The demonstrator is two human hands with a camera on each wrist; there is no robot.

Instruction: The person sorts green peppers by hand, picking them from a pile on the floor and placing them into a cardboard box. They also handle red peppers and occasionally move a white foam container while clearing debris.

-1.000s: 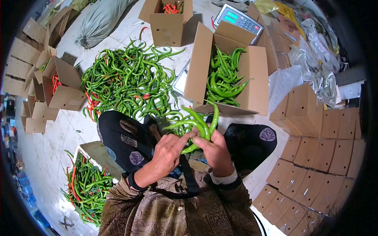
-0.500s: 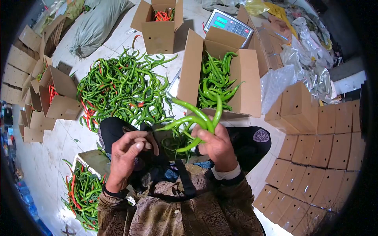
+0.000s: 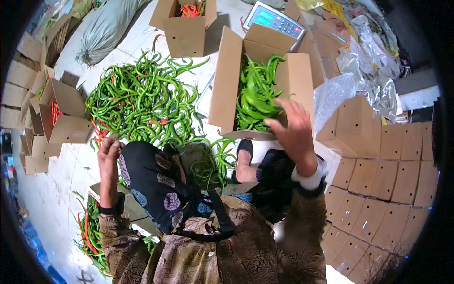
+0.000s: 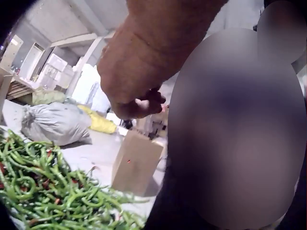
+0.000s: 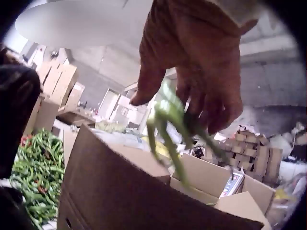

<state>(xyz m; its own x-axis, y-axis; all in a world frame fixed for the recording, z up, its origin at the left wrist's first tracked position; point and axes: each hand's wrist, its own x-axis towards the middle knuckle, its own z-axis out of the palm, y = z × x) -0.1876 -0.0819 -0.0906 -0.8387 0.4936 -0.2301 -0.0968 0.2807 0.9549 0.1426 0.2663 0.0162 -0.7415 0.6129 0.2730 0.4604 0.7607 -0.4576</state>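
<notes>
In the head view my right hand (image 3: 297,130) is held over the near right side of an open cardboard box (image 3: 226,80), thumb and fingers spread apart. Blurred green chili peppers (image 3: 257,98) show just beyond its fingertips, above others in that box. From the right wrist, several green chilies (image 5: 170,120) hang in the air below the thumb and fingers, streaked by motion. My left hand (image 3: 109,150) is raised beside the left knee, fingers loosely bent with nothing in them. The left wrist view also shows this left hand (image 4: 139,91) without anything held.
A large heap of green and red chilies (image 3: 142,102) spreads over the floor ahead. A digital scale (image 3: 274,21) stands behind the box. Another box (image 3: 187,38) holds red chilies. Stacked cartons (image 3: 369,189) line the right side; a white sack (image 3: 106,33) lies at the back left.
The right hand has carried its green chilies from above the lap to the box and let them go. The left hand came off them and moved left to beside the knee.
</notes>
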